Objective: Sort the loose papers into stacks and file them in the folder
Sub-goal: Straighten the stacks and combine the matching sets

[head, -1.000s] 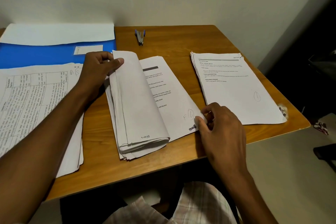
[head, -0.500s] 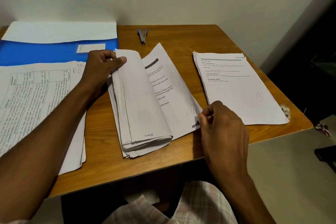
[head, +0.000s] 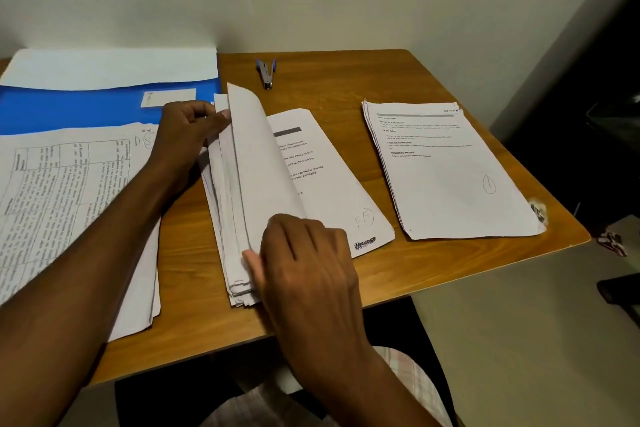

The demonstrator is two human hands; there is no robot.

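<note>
At frame centre, a white printed paper stack (head: 263, 184) is fanned on the wooden counter (head: 346, 80); turned-back sheets are pinched by the left hand (head: 187, 135), a lower edge by the right hand (head: 308, 263).

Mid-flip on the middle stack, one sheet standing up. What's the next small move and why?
Probably lay the raised sheet over onto the turned pile. The right hand pinches its near edge, the left hand holds the turned pages back, and the next page is already exposed.
</note>
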